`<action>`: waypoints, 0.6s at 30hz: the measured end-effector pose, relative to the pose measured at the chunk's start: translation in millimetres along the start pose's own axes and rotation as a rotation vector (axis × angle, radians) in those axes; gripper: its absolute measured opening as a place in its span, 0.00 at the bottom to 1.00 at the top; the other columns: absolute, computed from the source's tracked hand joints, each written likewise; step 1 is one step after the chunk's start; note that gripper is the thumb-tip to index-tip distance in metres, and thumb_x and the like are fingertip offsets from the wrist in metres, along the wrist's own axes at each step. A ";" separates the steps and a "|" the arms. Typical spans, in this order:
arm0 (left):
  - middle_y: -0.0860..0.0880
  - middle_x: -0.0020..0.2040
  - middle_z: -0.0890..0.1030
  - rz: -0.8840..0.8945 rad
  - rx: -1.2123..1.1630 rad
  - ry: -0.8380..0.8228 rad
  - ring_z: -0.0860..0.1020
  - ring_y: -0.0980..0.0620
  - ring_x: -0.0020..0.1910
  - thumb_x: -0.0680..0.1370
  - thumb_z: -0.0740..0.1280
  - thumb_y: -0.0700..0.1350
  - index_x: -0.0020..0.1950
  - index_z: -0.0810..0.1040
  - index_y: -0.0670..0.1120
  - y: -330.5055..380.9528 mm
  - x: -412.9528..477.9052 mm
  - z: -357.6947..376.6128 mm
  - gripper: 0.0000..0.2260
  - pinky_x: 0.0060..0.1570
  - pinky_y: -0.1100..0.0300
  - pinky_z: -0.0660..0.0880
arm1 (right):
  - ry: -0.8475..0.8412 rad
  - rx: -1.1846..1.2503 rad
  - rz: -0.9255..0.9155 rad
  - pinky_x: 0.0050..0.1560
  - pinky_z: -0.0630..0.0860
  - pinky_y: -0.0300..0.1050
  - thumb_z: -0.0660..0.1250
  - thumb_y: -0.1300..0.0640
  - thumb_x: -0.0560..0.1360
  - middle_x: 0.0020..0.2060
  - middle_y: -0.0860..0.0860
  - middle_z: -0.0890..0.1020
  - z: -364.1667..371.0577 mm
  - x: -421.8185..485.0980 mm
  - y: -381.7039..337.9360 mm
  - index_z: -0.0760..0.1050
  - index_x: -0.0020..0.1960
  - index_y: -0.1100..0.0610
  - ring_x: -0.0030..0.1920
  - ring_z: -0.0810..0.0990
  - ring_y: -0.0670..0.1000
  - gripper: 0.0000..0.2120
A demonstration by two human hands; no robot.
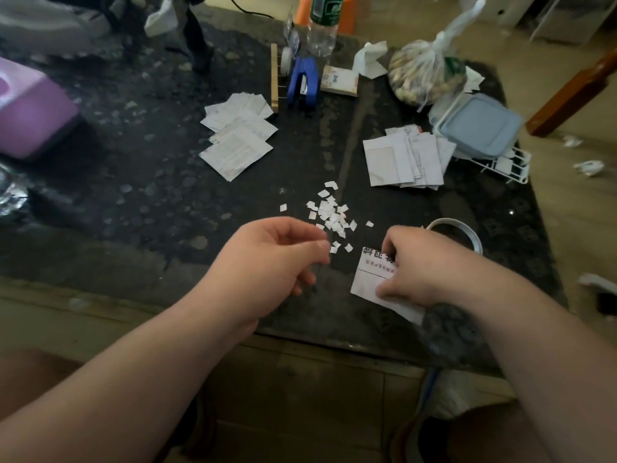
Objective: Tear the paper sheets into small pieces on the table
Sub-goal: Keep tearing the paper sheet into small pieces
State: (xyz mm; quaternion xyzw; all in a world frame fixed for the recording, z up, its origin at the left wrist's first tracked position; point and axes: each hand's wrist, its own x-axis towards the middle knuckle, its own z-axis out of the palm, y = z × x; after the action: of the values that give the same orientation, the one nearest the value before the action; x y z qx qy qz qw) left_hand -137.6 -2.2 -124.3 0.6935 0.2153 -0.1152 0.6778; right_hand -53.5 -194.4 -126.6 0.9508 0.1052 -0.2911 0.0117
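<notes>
At five o'clock the right hand [424, 265] pinches a thin printed sheet [370, 282] against the table edge. It looks light, limp and easily torn, and is best taken at its free left edge. At six the left hand [267, 259] curls, thumb near forefinger; whether it holds a scrap I cannot tell. Beyond, small white pieces [330, 212] litter the dark speckled table [150, 195]. A fanned stack [237, 142] lies at eleven, a second stack [407, 162] at one.

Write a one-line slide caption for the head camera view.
Right hand holds a printed paper sheet at the dark table; left hand, fingers curled, hovers beside a pile of torn pieces.
</notes>
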 end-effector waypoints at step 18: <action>0.47 0.41 0.87 0.066 -0.025 -0.117 0.82 0.53 0.35 0.71 0.76 0.36 0.57 0.82 0.47 10.1 0.9 41.9 0.16 0.38 0.61 0.78 | -0.021 0.860 -0.241 0.46 0.82 0.51 0.78 0.47 0.70 0.40 0.51 0.88 -16.9 -49.0 55.0 0.87 0.46 0.55 0.44 0.87 0.54 0.12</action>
State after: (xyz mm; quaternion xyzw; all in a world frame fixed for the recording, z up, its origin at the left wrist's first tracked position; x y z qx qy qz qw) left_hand -126.7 -43.4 -118.0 0.6837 0.1537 -0.1308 0.7013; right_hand -72.4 -256.3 -87.4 0.8472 0.0847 -0.3173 -0.4176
